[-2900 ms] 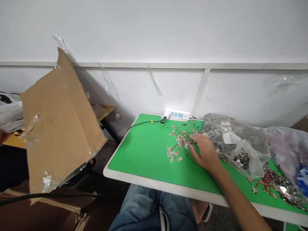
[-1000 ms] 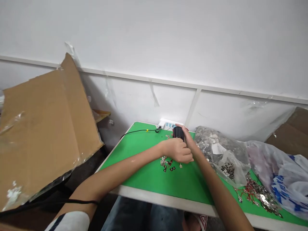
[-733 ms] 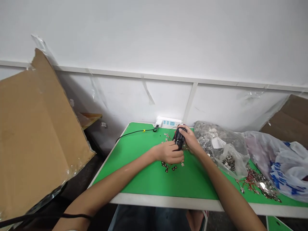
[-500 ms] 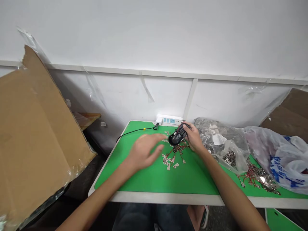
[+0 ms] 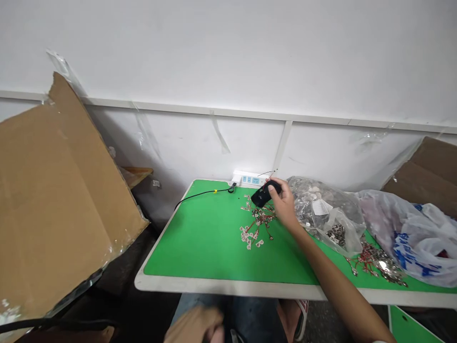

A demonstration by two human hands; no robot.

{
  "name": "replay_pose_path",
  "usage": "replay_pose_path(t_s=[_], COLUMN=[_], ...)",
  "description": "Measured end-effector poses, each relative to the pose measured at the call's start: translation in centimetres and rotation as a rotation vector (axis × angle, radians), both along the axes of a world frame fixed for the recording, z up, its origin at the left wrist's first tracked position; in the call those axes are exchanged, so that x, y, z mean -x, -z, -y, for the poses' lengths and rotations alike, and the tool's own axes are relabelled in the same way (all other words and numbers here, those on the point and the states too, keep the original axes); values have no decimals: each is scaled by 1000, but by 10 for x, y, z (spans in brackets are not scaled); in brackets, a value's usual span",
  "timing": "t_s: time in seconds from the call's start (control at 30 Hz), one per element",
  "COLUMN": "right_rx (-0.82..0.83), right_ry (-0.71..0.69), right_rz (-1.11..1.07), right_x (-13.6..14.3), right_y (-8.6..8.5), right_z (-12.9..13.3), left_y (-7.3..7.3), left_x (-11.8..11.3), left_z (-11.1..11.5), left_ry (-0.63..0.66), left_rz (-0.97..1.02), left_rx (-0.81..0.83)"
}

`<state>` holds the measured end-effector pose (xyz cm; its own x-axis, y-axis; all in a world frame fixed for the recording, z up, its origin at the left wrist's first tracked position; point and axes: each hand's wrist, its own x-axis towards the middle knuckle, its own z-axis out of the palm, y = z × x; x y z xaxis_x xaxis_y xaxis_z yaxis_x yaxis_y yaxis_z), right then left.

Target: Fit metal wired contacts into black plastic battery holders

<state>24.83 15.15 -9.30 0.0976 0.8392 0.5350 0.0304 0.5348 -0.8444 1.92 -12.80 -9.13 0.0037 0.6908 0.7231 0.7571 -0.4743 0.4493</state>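
Note:
My right hand (image 5: 284, 202) is closed around a black plastic housing (image 5: 262, 196), held tilted above the green tabletop (image 5: 200, 238). Thin wires (image 5: 270, 172) stick up from the housing's far end. Below it lies a loose pile of small metal contact pieces (image 5: 250, 236), some with red wires (image 5: 262, 216). My left hand (image 5: 200, 324) is down over my lap, in front of the table edge. Motion smears it and the frame's lower edge cuts it off, so its fingers do not show clearly.
A white power strip (image 5: 246, 178) with a black cable (image 5: 200, 194) lies by the wall. Clear plastic bags (image 5: 321, 190) and more wired metal parts (image 5: 383, 264) occupy the table's right side. A large cardboard box (image 5: 64, 190) stands left; a dark cable (image 5: 53, 323) crosses the lower left corner.
My left hand has moved from beside the housing down to my lap. The housing has turned in my right hand and now shows a darker, plainer side.

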Motion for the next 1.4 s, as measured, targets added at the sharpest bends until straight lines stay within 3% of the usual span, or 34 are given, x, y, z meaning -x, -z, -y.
replay_pose_path(t_s=[0.07, 0.13, 0.23, 0.3, 0.4, 0.5, 0.63, 0.73, 0.93, 1.2, 1.4], right_rx=[-117, -175, -208, -259, -424, -562, -627, -594, -474, -455, -321], right_ry=[-5, -13, 33, 46, -59, -166, -231, -231, -100, -22, 26], right_rz=[191, 319, 350, 362, 575, 831, 928, 867, 771, 1009, 990], right_x=[7, 14, 20, 19, 14, 11, 14, 19, 21, 15, 18], right_y=[-5, -9, -10, -7, 4, 17, 29, 32, 36, 31, 22], right_z=[5, 3, -11, -20, -27, -25, -20, -18, -24, -35, -25], left_y=[8, 3, -7, -4, 18, 38, 42, 41, 43, 47, 33], left_x=[-11, -14, -9, -6, -6, -8, -3, 10, 25, 11, -1], left_z=[-54, -124, -221, -263, -295, -309, -318, -317, -308, -309, -308], left_ry=[28, 15, -34, 28, 132, 304, 477, 464, 541, 515, 491], left_rz=[220, 353, 383, 265, 116, 37, -21, -2, -35, -102, -90], left_rx=[81, 193, 294, 296, 231, 139, 51, 36, 46, 77, 169])
